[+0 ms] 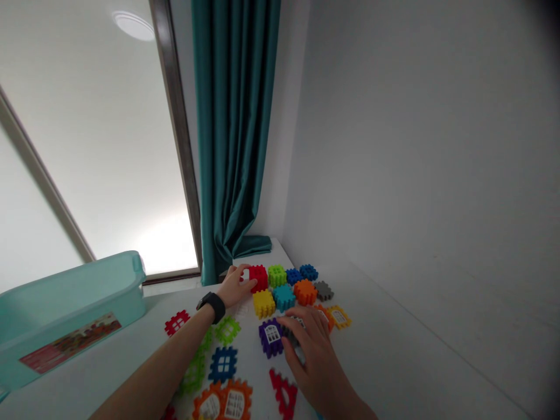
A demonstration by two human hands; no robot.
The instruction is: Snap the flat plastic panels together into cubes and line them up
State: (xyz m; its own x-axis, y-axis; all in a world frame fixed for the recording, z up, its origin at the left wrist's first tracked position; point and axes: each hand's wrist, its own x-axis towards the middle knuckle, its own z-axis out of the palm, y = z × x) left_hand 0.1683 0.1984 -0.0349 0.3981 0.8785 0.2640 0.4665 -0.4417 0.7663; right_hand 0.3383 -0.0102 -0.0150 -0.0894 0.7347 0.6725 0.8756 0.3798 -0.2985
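Left hand (234, 286) out toward the far end of the worktop (394, 356), half curled, fingers (244, 284) against the left side of a red waffle block (259, 277); firm grip or light touch, impossible to tell. Black watch (212, 305) on that wrist. Right hand (311, 356) nearer, fingers spread and cupped over a dark grey block (291, 334); closed on it or only resting, no telling. Just left of that hand, a purple block (270, 338) with a white window panel.

Packed beyond, in a loose cluster: yellow block (264, 303), teal block (284, 297), lime block (277, 276), orange block (305, 291), two blue blocks (301, 273), and a small grey block (324, 290). Flat pieces nearer and to the left, under and beside the left forearm: red (177, 322), lime (227, 330), blue (223, 364), two orange (222, 401). Red arched piece (283, 394) just left of the right wrist. At far left, a pale teal plastic bin (65, 309) with a printed label, on the worktop. Dark teal curtain (231, 116) hanging behind the far end.
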